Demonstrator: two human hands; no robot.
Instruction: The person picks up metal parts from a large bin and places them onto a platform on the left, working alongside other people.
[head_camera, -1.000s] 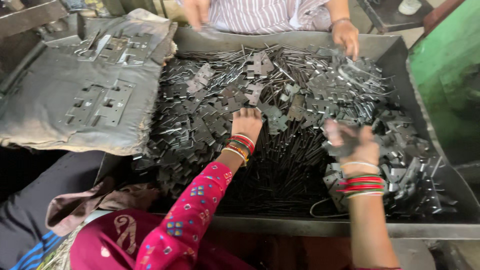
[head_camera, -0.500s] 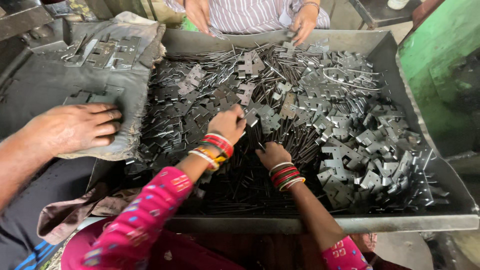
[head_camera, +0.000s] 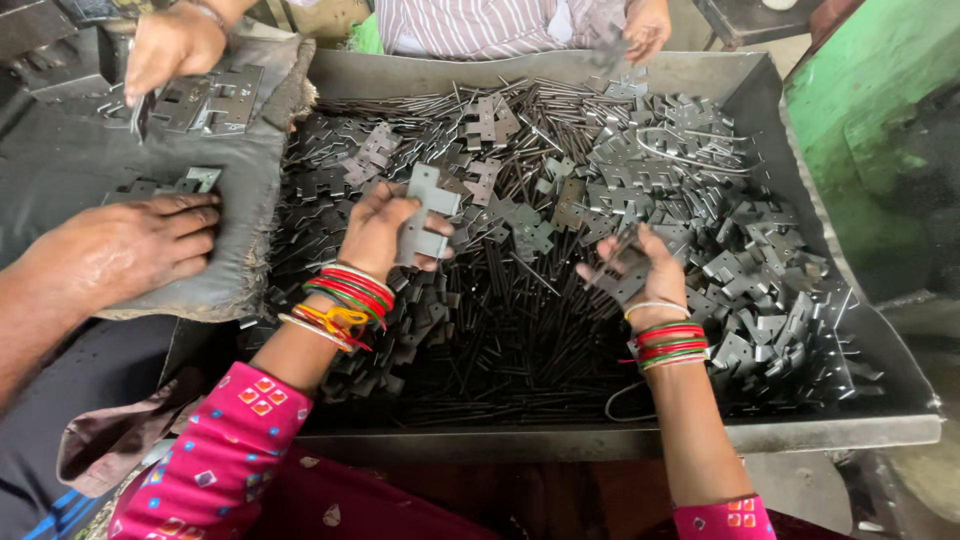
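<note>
Left hand (head_camera: 378, 228) raised, gripping hinge plate (head_camera: 424, 213)

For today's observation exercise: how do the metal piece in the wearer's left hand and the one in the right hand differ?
The left piece is lifted above the pile, pale face fully shown; the right piece sits low, dark, mostly hidden by fingers. The left hand pinches its piece from the side; the right hand cups its piece. Both are flat grey stampings from the tray.
</note>
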